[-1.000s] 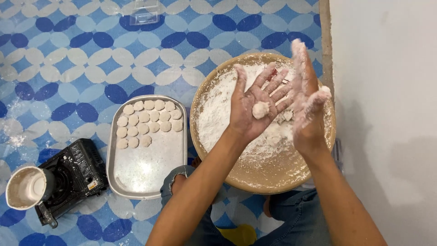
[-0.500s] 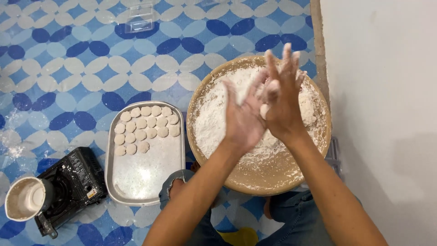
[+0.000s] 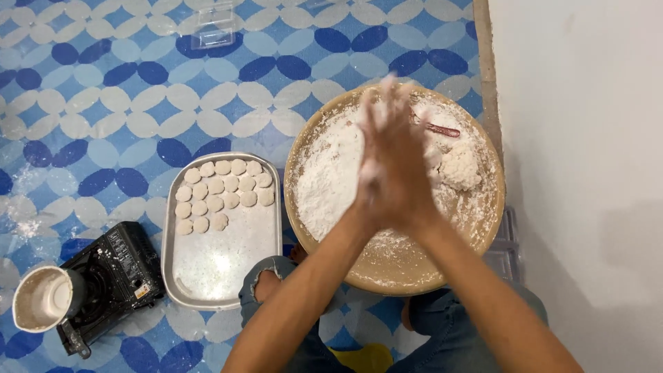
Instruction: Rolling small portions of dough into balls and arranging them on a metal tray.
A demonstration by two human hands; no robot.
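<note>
Pressing flat against each other, the left hand (image 3: 376, 173) and right hand (image 3: 407, 173) stand palm to palm above the bowl (image 3: 397, 266), fingers pointing away from the person and blurred at the tips. Both are dusted white. Whether a bit of dough sits between the palms cannot be told; nothing shows at their edges. Neither grip is curled around anything: the fingers lie straight and together, hand shut on hand.

Below them the flour (image 3: 328, 179) fills the bowl's left half. A dough lump (image 3: 459, 167) rests just right of the hands, nearer the right one, with a red tool (image 3: 438, 128) lying beyond it, its long axis running left to right. Left of the bowl, just beside it, the tray (image 3: 221, 269) holds rows of small dough discs (image 3: 221, 193) in its far half; its near half is bare. A black stove (image 3: 114, 273) with a pot (image 3: 43, 298) sits at the lower left on the patterned floor mat (image 3: 103, 103).
</note>
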